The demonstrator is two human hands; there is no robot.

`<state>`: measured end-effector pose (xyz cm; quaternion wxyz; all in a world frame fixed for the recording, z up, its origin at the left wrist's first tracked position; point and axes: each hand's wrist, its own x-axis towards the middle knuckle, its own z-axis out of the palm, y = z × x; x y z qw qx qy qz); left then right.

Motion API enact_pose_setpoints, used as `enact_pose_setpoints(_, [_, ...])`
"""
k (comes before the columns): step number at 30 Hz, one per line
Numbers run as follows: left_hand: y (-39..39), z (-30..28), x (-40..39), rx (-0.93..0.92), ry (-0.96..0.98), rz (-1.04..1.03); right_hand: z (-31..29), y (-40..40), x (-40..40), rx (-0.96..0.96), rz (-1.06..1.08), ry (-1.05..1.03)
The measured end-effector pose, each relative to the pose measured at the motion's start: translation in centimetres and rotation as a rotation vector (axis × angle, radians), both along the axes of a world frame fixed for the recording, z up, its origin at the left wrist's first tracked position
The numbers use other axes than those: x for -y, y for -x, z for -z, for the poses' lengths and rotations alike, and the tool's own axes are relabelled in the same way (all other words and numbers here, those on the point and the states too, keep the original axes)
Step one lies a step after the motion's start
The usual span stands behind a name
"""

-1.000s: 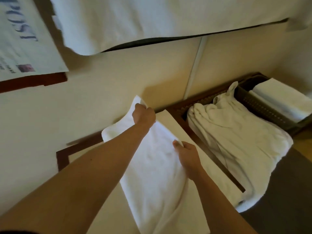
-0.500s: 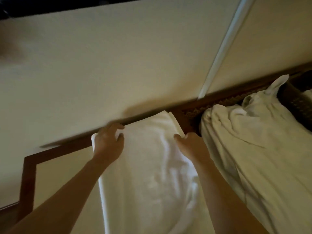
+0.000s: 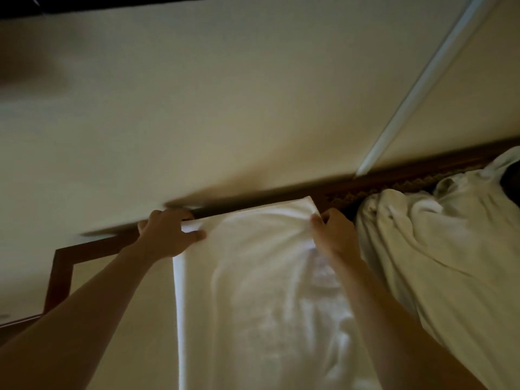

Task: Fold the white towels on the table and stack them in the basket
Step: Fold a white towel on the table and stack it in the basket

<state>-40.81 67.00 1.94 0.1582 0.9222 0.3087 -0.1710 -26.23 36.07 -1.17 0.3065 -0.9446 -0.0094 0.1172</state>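
We see two bare forearms entering from the lower edge of the frame, one from the lower left and one from the lower right. No sleeve covers either as far as the frame shows. Our left hand and right hand wear no gloves, rings or watch that we can make out. The fingernails look short and unpainted.

Soft matt white cloth towel, rumpled cream cloth pile, dark polished wooden table rim, smooth matt wall

No readable text, labels, numbers or signs anywhere in view.
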Motion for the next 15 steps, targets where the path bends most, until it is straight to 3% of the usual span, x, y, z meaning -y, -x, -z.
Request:
enact_pose_setpoints(4, [-0.5, -0.6, -0.4, -0.038, 0.026, -0.014, -0.6, -2.1, -1.4, -0.016, -0.08, -0.051])
enact_pose_setpoints(7, [-0.7, -0.5, -1.0, -0.058, 0.044, -0.059, 0.4, -2.6, -1.6, 0.05, -0.075, 0.022])
enact_pose_setpoints(15, [-0.1, 1.3, -0.6, 0.055, 0.024, -0.156, 1.6, -2.4, -2.1, 0.241, -0.086, 0.134])
